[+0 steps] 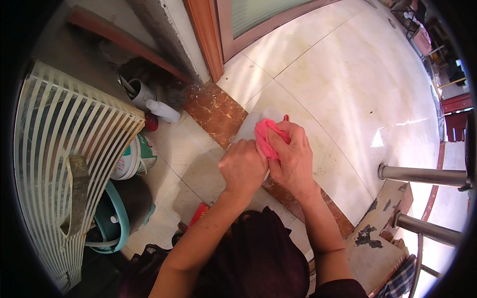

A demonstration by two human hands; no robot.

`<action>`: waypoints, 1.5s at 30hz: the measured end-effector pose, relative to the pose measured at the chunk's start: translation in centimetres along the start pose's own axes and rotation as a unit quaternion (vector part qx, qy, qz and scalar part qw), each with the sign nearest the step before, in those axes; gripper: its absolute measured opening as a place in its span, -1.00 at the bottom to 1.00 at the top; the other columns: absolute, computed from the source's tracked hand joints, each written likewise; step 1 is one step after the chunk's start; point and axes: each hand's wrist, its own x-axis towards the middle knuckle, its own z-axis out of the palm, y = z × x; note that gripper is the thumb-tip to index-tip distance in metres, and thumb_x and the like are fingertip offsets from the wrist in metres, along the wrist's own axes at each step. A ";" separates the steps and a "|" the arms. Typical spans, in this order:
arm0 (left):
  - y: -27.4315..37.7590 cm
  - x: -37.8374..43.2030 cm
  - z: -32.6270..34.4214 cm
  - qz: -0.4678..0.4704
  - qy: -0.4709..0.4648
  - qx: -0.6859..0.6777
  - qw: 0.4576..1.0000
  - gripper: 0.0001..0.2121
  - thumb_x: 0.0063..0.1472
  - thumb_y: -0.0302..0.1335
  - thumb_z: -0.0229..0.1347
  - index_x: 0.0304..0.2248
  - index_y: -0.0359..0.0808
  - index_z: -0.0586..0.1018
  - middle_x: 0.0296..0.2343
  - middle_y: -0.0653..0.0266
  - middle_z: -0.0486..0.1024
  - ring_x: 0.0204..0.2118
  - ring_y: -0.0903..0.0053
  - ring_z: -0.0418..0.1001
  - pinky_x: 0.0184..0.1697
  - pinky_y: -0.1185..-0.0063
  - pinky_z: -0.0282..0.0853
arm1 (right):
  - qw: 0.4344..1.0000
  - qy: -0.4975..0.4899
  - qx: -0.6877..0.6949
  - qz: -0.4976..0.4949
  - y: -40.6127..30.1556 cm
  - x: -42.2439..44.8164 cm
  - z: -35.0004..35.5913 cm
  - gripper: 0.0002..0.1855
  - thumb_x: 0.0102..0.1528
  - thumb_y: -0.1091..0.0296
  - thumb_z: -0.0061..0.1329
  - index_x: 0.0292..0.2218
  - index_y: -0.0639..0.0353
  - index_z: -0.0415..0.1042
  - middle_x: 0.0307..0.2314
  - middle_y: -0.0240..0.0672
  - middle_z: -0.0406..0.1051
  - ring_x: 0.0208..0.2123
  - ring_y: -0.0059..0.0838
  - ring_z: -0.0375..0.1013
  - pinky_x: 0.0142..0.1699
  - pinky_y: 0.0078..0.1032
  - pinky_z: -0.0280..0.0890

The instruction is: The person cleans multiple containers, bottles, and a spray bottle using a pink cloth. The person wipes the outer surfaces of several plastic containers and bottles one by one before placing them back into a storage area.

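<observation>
Close before me, my right hand (pixel 294 152) grips a bunched pink cloth (pixel 265 137), the thumb pressed across it. My left hand (pixel 244 164) is curled into a fist against the cloth's lower left side. What lies inside that fist is hidden. A small red end (pixel 286 117) sticks up behind my right hand; whether it belongs to the cloth I cannot tell. Beneath and beyond both hands is a whitish translucent object (pixel 249 124), mostly covered by them, its kind unclear.
At left are a striped translucent panel (pixel 56 123), a white-and-green bucket (pixel 145 154), a black-and-teal bucket (pixel 125 219) and a white plastic bottle (pixel 164 111). A brown marble strip (pixel 212 108) crosses the tiled floor (pixel 316 74). Metal rails (pixel 425 175) stand right, above a chipped ledge (pixel 376 223).
</observation>
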 end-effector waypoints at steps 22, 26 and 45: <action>-0.3 0.2 0.2 0.041 0.038 0.001 0.998 -0.66 0.19 -0.36 0.00 -0.73 -0.24 0.39 -0.71 0.23 0.33 -0.62 0.27 0.38 -0.56 0.38 0.30 | 0.989 0.041 0.106 0.091 1.2 -2.7 -0.4 -0.45 -0.19 0.45 0.11 -0.08 0.18 0.39 -0.21 -0.21 0.30 -0.30 -0.15 0.40 -0.31 -0.32 0.39; -0.1 0.3 0.3 0.043 0.045 -0.006 0.998 -0.66 0.18 -0.36 0.00 -0.73 -0.24 0.39 -0.71 0.24 0.32 -0.62 0.28 0.37 -0.57 0.38 0.30 | 0.999 -0.004 0.000 0.036 1.1 -2.0 -0.3 -0.44 -0.23 0.45 0.10 -0.10 0.15 0.40 -0.21 -0.22 0.31 -0.27 -0.15 0.39 -0.29 -0.32 0.39; -0.5 0.6 0.0 0.039 0.040 0.011 0.998 -0.71 0.20 -0.40 -0.03 -0.68 -0.23 0.43 -0.69 0.26 0.34 -0.61 0.29 0.38 -0.59 0.40 0.29 | 0.991 0.114 0.044 0.047 -0.7 -3.0 2.6 -0.62 -0.19 0.55 -0.04 -0.23 0.24 0.44 -0.27 -0.21 0.38 -0.33 -0.11 0.39 -0.24 -0.35 0.34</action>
